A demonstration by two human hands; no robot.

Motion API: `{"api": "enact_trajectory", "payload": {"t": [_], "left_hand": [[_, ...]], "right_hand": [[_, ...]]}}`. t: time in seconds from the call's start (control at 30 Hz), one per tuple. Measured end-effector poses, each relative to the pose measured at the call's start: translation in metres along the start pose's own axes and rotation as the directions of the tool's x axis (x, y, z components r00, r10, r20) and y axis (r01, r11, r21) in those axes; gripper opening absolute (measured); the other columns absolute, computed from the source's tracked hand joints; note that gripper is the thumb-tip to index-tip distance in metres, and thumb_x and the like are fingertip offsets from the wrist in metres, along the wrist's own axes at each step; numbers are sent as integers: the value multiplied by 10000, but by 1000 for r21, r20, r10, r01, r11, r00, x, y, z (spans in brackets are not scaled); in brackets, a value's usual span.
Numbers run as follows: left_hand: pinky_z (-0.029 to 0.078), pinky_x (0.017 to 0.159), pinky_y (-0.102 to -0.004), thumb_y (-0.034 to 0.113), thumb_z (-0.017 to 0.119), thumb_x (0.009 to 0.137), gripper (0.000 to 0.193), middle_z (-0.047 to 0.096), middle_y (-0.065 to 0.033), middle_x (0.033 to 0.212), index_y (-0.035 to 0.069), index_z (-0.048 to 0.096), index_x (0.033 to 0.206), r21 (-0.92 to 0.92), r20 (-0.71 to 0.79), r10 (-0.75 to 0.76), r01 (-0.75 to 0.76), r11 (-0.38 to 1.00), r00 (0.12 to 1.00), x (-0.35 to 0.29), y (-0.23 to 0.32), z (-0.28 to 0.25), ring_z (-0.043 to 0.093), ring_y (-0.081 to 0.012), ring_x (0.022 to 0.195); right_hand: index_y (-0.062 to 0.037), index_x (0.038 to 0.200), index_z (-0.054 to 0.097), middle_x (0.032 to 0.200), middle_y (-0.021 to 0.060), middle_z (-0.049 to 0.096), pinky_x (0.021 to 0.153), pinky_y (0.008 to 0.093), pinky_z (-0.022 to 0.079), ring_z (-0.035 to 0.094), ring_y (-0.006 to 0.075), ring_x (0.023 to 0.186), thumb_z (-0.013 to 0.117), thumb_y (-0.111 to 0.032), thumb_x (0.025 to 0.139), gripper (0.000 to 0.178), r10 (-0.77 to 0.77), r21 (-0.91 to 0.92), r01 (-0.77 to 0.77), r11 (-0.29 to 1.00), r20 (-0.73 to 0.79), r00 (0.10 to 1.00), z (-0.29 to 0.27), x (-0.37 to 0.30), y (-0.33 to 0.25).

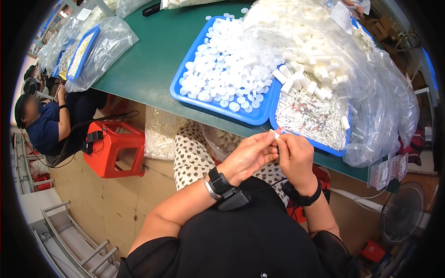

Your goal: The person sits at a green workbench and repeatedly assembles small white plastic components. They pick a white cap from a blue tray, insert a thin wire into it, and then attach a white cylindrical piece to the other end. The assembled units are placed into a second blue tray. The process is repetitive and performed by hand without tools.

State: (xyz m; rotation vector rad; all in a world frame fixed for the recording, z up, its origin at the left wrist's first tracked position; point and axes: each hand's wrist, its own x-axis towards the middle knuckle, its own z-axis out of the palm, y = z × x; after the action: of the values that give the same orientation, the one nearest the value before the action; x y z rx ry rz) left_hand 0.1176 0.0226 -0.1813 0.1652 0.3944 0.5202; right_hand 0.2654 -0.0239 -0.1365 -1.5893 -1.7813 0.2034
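Head view: your left hand [252, 155] and right hand [296, 155] are narrowed, fingertips together, holding a small white part [277, 135] by the near edge of the counter [153, 53]; its detail is mostly covered; advisable to pinch lightly, keep both ends aligned and work above the blue tray [320, 147] at two o'clock, lest it drop; the paper label [342, 17] at one o'clock is illegible; no brand is discernible.

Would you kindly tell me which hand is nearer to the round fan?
Right: the right hand is to the left of the round fan, and the left hand is farther left.
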Motion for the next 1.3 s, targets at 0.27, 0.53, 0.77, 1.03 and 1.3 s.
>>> {"api": "enact_trajectory", "payload": {"t": [0.27, 0.53, 0.77, 1.03, 1.3], "left_hand": [[521, 730, -222, 315, 613, 980, 268, 613, 15, 851, 55, 634, 1042, 107, -76, 93, -85, 991, 993, -2, 8, 2, 593, -71, 776], [538, 762, -241, 348, 598, 981, 375, 615, -8, 884, 14, 613, 1152, 168, -173, 207, -178, 970, 963, -6, 16, 3, 614, -92, 825], [554, 871, -299, 293, 588, 993, 372, 651, -73, 987, 10, 566, 1234, 205, -184, 258, -219, 954, 948, -7, 18, 9, 660, -161, 942], [558, 887, -312, 243, 588, 995, 348, 651, -94, 993, 10, 557, 1250, 174, -166, 385, -357, 918, 908, -6, 28, 23, 667, -194, 979], [557, 895, -311, 244, 585, 996, 340, 653, -100, 1002, 9, 559, 1241, 172, -175, 387, -359, 917, 905, -2, 27, 22, 664, -197, 995]], "right_hand": [[10, 878, 647, 714, 109, 669, 555, 280, 450, 615, 162, 589, 643, -109, 931, 130, 350, 358, -400, 843, 200, 915, 0, 1, 1], [-36, 831, 668, 741, 127, 648, 622, 420, 503, 646, 334, 677, 658, -141, 852, 107, 178, -246, -146, 958, 114, 977, 13, 39, 36], [-33, 820, 641, 671, 103, 621, 552, 383, 468, 603, 279, 563, 646, -89, 827, 57, 210, -122, -206, 971, 23, 977, 11, 41, 43], [-9, 904, 640, 702, 64, 606, 443, 259, 356, 457, 100, 460, 681, 8, 819, 95, 97, 193, -113, 975, 93, 991, -19, 15, 14], [2, 919, 647, 744, 63, 606, 444, 246, 367, 482, 88, 474, 689, 22, 834, 98, 68, 184, -78, 980, 61, 996, -23, 12, 11]]}}
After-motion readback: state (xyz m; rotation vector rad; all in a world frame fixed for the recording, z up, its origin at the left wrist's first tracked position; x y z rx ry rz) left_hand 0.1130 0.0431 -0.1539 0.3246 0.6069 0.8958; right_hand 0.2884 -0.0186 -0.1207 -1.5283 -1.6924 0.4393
